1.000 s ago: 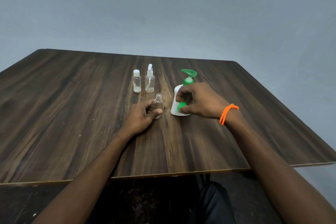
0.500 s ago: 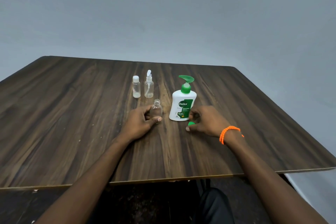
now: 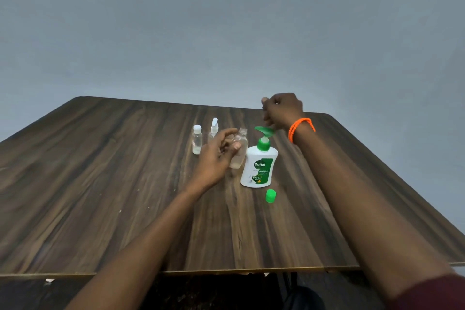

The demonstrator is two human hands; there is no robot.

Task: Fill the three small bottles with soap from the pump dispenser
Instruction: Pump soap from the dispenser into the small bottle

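Dark wood-grain table [image 3: 105,184] against a grey wall [image 3: 226,20]. Right hand [image 3: 281,111] raised above the green pump head of the white Dettol pump dispenser [image 3: 259,166], fingers curled downward toward the spout; contact not resolvable, blurred. Orange beaded bracelet [image 3: 300,127] on that wrist. Left hand [image 3: 217,156] grips an uncapped clear bottle [image 3: 239,150], tilted, thumb across its front, neck up beside the spout, body just left of the dispenser. 2 more small clear bottles stand behind the hand: 1 with white screw cap [image 3: 197,142], 1 with spray top [image 3: 214,129], partly hidden. Green cap [image 3: 270,196] lies on the table just in front of the dispenser.
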